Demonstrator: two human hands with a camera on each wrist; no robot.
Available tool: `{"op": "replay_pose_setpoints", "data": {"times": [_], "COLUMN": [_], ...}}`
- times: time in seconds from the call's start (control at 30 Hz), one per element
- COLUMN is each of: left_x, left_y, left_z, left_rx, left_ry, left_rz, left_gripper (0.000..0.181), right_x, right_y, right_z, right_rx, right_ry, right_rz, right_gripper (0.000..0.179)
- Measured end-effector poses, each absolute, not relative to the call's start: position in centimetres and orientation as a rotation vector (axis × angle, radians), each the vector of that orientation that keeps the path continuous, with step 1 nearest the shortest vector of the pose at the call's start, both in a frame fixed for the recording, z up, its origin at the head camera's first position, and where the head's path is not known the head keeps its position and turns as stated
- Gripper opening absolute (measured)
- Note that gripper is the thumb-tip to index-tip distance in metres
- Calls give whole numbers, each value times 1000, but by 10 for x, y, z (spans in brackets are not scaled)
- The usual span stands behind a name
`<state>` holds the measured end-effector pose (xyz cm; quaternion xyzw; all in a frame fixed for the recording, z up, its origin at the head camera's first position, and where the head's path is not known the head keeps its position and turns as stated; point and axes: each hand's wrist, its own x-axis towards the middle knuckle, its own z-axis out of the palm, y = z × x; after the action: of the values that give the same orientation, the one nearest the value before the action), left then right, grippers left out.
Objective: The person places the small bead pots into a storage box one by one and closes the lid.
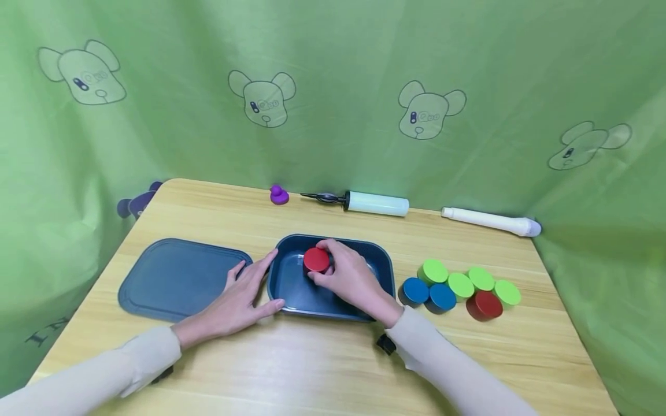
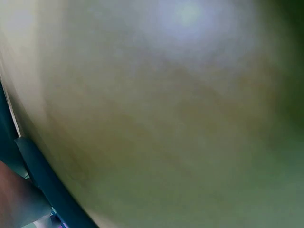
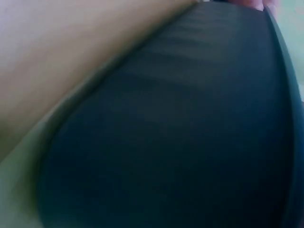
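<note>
A dark blue rectangular container (image 1: 302, 296) with a raised rim stands at the middle of the table. Inside its left half, my right hand (image 1: 350, 274) pinches a red round block (image 1: 315, 260) between thumb and fingers. My left hand (image 1: 234, 300) lies at the container's left end, fingers extended, with a fingertip at the left rim and the thumb at the front left corner. Close up in the right wrist view is the container's outer wall (image 3: 180, 123). The left wrist view is mostly blurred tabletop (image 2: 166, 118), with a dark blue edge (image 2: 50, 183) at lower left.
A flat dark blue lid (image 1: 182, 277) lies left of the container, partly behind my left fingers. To the right are several green blocks (image 1: 433, 271), two blue blocks (image 1: 414, 290) and another red block (image 1: 485, 305). A purple duck (image 1: 278, 195), hand pump (image 1: 377, 203) and white microphone-shaped object (image 1: 486, 221) line the back edge.
</note>
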<state>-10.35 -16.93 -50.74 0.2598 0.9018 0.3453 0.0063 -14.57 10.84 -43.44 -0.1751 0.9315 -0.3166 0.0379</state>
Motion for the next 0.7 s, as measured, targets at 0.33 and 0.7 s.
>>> {"op": "replay_pose_setpoints", "data": {"times": [0.33,0.7], "left_x": [-104,-102], "left_y": [-167,-166], "left_z": [-504,-508], "left_rx": [809,798], "left_ry": [2823,2829], "left_rz": [1076,1102], "left_gripper": [101,100], "right_x": [-160,-163], "right_y": [86,81], "right_z": [-446,-455], "right_rx": [-541,-474], "right_ry": [2800,2728], "right_rz": [-908,-1024], "right_gripper": [58,56]}}
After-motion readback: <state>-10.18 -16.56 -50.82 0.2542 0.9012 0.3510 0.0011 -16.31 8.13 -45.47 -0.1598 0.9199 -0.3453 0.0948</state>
